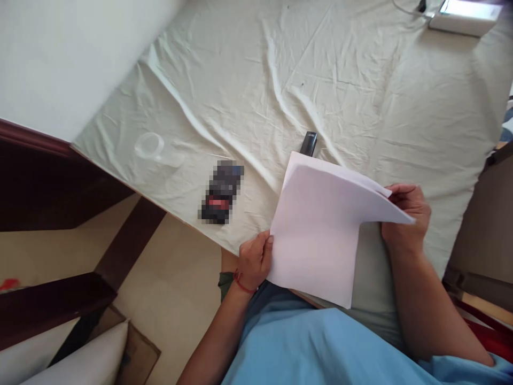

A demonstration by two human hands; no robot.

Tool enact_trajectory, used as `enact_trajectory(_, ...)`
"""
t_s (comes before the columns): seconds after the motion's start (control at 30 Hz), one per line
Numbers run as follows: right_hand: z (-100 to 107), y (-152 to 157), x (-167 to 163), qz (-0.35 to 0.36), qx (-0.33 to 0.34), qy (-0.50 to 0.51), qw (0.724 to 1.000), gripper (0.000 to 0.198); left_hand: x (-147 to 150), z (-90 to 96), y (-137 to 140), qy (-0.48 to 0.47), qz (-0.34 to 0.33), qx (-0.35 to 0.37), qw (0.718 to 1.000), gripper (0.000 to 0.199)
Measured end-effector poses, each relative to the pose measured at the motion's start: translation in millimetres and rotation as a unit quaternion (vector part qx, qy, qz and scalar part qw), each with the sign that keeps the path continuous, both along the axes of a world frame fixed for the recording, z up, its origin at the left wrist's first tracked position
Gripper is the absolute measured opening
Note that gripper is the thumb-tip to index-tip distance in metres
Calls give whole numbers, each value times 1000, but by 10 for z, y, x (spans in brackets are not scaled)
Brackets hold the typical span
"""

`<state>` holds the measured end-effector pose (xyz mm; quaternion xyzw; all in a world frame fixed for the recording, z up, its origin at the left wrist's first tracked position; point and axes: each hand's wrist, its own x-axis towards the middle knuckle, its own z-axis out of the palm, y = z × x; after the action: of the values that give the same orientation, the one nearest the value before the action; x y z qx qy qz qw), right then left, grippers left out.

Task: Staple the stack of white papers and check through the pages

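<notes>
White sheets of paper (316,240) lie at the near edge of the cloth-covered table, partly overhanging my lap. My left hand (255,261), with a red string round the wrist, grips their left edge, thumb on top. On the other side, my right hand (409,214) has its fingers closed on the upper right corner, which is lifted and folded over toward the right. The upper sheets are slightly fanned apart there. A narrow black object (308,143) sticks out from beneath the top edge of the paper; the rest of it is hidden.
Left of the paper lies a dark, pixelated flat object (222,191). A clear ring, like a tape roll (149,145), rests farther left. At the far right stands a white device (465,18) with a lit top and a cable. The pale tablecloth (240,80) is wrinkled.
</notes>
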<state>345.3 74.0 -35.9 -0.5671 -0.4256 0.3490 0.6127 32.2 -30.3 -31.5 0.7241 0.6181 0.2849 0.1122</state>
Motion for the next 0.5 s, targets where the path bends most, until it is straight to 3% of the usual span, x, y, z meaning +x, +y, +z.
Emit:
enact_trajectory(0.37, 75, -62, -19, 76, 15, -11, 997, 39, 19, 12, 12, 12, 15, -7, 1000, 25)
enact_trajectory(0.5, 38, -51, -15, 38, 53, -5, 998, 13, 22, 0, 13, 7, 16, -5, 1000, 25)
